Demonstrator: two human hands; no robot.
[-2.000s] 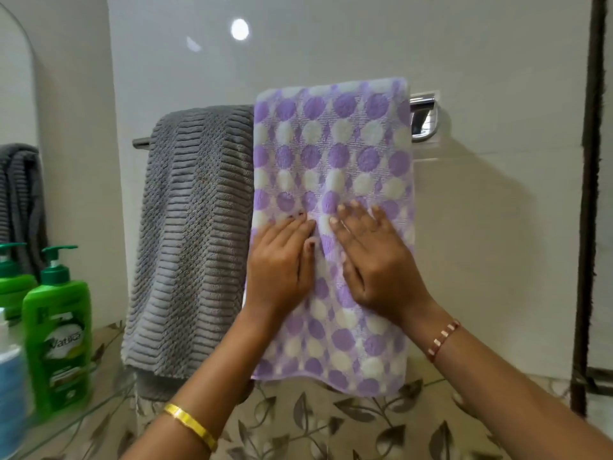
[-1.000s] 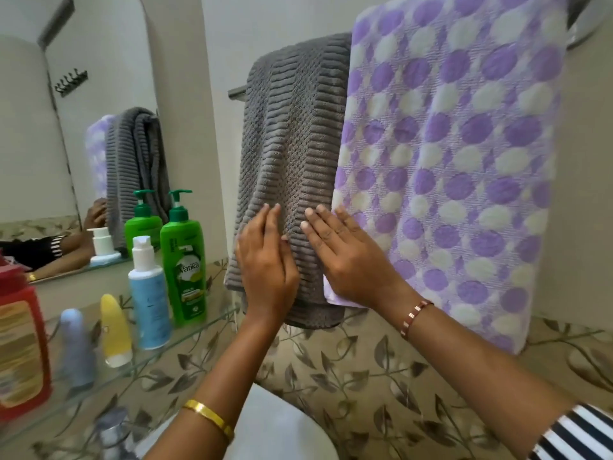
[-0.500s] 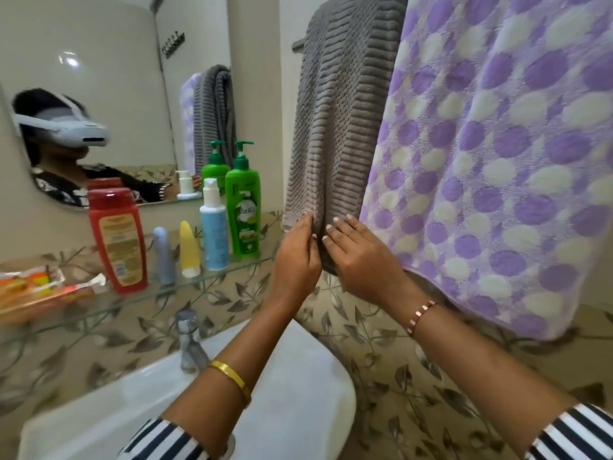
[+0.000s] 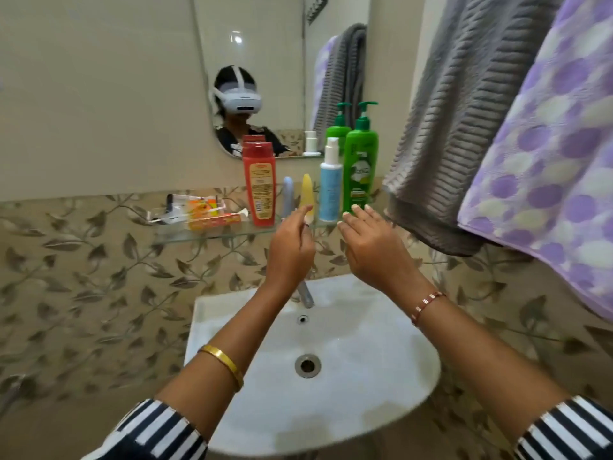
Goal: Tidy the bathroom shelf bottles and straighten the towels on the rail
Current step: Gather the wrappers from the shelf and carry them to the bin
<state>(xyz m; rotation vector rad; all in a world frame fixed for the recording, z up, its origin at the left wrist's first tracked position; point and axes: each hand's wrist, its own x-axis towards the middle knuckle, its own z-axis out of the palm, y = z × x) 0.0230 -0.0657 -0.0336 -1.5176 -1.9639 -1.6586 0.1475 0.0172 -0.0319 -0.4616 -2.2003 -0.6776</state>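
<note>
Hovering empty over the basin, the left hand half curled and the right hand spread face the glass shelf at twelve o'clock; its green pump bottle looks rigid, slick, best gripped mid-body.

Beige wall w/ mirror, leaf-print tiles, white basin.
</note>
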